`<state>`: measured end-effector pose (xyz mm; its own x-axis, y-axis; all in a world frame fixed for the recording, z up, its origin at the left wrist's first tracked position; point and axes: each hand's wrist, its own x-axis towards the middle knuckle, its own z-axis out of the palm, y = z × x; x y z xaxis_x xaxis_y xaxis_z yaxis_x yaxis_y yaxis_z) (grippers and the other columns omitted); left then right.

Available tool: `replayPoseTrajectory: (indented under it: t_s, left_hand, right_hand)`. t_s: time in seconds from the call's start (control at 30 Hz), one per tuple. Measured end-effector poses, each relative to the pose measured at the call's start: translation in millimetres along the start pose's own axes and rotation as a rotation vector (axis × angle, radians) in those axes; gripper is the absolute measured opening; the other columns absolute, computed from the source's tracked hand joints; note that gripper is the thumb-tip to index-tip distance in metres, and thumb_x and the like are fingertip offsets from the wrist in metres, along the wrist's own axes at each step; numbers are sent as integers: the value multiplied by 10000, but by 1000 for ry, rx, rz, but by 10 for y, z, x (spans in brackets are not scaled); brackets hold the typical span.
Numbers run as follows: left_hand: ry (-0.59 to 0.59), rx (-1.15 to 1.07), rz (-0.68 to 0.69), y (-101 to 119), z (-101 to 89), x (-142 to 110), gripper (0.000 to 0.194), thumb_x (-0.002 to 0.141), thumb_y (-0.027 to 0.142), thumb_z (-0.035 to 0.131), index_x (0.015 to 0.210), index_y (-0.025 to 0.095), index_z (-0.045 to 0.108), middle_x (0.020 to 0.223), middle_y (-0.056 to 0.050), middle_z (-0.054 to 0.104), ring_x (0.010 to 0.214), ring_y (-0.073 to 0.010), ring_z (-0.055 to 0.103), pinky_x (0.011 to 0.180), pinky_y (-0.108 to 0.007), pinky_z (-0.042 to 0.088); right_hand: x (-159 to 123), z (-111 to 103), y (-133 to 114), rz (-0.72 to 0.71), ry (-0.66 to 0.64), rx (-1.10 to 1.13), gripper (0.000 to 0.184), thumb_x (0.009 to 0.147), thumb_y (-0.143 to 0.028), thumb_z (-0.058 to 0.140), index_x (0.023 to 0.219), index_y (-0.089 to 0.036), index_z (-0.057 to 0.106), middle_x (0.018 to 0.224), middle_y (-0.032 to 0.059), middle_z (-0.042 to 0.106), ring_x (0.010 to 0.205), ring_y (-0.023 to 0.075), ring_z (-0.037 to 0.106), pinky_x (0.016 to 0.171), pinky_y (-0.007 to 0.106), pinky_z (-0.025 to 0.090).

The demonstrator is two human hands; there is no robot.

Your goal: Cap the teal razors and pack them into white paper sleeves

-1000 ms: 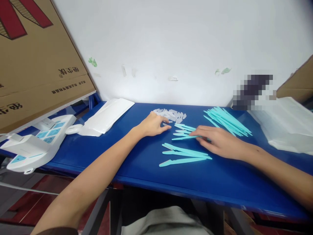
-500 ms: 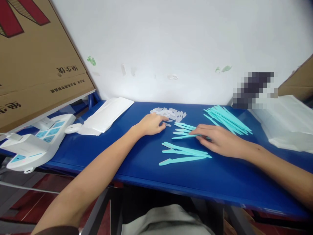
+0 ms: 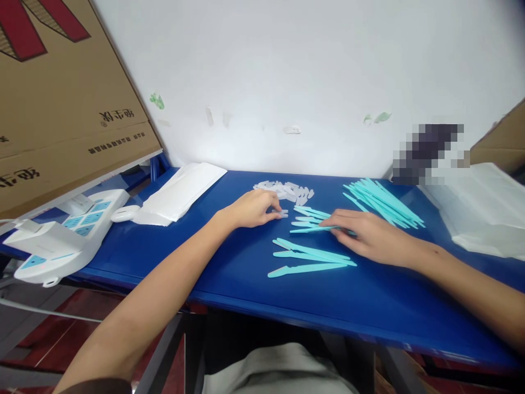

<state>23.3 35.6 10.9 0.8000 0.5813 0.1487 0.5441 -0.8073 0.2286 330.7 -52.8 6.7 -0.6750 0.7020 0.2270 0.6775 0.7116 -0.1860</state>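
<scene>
My left hand (image 3: pixel 259 208) pinches a small translucent blade cap (image 3: pixel 283 213) between thumb and fingertips, just above the table. A heap of similar caps (image 3: pixel 289 190) lies right behind it. The fingers of my right hand (image 3: pixel 359 230) close on the handle end of a turquoise eyebrow razor (image 3: pixel 309 230), its blade end pointing left. Several more razors (image 3: pixel 308 212) lie beside and partly under these fingers. Nearer to me, a loose group of razors (image 3: pixel 311 254) rests on the table. A larger pile of razors (image 3: pixel 381 202) is behind my right hand.
The blue table (image 3: pixel 229 268) stands against a white wall. At left are a white power strip (image 3: pixel 88 224) with plugs and flat white bags (image 3: pixel 180 194), with a big cardboard box (image 3: pixel 74 93) behind. A translucent plastic bag (image 3: pixel 484 208) lies at right.
My left thumb and fingers were apart over the small cap and have now come together on it. My right hand has kept its place on the razor.
</scene>
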Motion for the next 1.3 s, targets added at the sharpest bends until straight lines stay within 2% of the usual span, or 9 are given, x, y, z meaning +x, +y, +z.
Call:
replayPoseTrajectory:
  t_s: [0.17,0.33,0.6,0.93,1.13,1.3]
  left_hand:
    - [-83,-30,1,89,-112,-82,151,946,267,734,1047,192,818,1088,-70,793,940,-211,712,816,-310,495]
    - [-138,-68,-10,182,-163,-109,126,930,227,746,1023,184,818,1023,-56,794,855,-185,696,750,-296,480]
    - [-127,-138,12,179,-106,-78,100,927,221,759,991,183,826,925,-47,792,787,-162,685,730,-285,483]
    - [-118,-202,44,193,-85,-65,123,953,231,726,1001,177,826,948,-61,793,792,-168,699,732,-285,490]
    - [-82,-241,16,191,-67,-65,299,984,311,702,1247,170,730,898,-44,791,744,-159,700,722,-279,491]
    - [-24,-235,29,209,-99,-85,267,960,186,633,1215,157,704,867,-44,765,745,-161,698,715,-275,495]
  right_hand:
    - [-19,-19,24,-9,34,-19,410,1037,-260,416,1316,-175,704,973,99,706,715,194,679,641,326,524]
    - [-34,-11,26,-31,54,-8,443,1037,-240,404,1371,-216,695,1026,98,702,675,171,649,637,316,517]
    - [-42,5,21,-37,30,-13,446,1038,-229,405,1371,-224,702,1072,107,705,715,178,677,666,315,532]
    - [-20,32,6,-33,1,-35,448,1031,-220,406,1357,-216,713,1062,111,711,724,183,685,671,318,545]
    - [-22,32,-21,-38,13,-90,456,1030,-228,407,1367,-233,714,1068,110,712,711,185,677,652,317,533]
    - [-30,8,-45,-46,-7,-162,469,1041,-220,378,1390,-213,693,1081,111,693,657,163,643,605,299,484]
